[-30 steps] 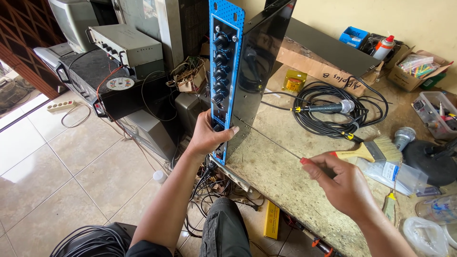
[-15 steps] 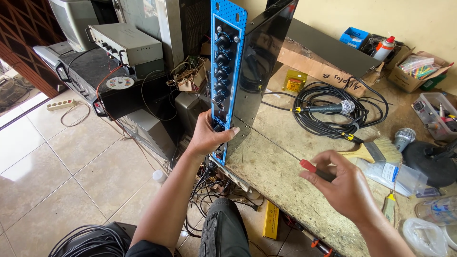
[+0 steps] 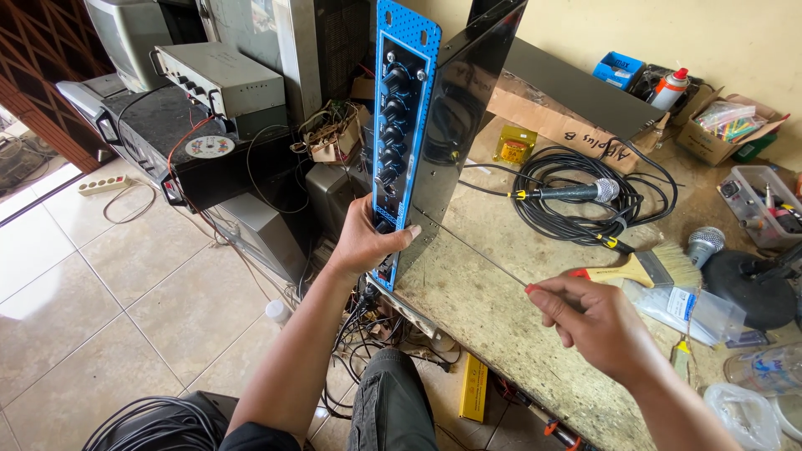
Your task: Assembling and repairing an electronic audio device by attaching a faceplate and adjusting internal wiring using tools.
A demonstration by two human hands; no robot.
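My left hand (image 3: pixel 365 242) clamps the blue-faced rack unit (image 3: pixel 418 125) upright on the surface (image 3: pixel 484 309); my right hand (image 3: pixel 597 321) pinches the screwdriver (image 3: pixel 476 249), tip at its black side panel, panel still on.

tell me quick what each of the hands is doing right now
Left hand: closed on the blue front panel, steadying the unit upright.
Right hand: closed on a screwdriver.

**Blue Panel, Black Case**

You held a unit (image 3: pixel 443 125) with a bright blue perforated face, black knobs and glossy black side. Your screwdriver (image 3: pixel 535 288) showed a red handle. The bench (image 3: pixel 493 309) was mottled grey-green; the cable coil (image 3: pixel 576 196) black with yellow bands; the floor tiles (image 3: pixel 125 292) pale beige.
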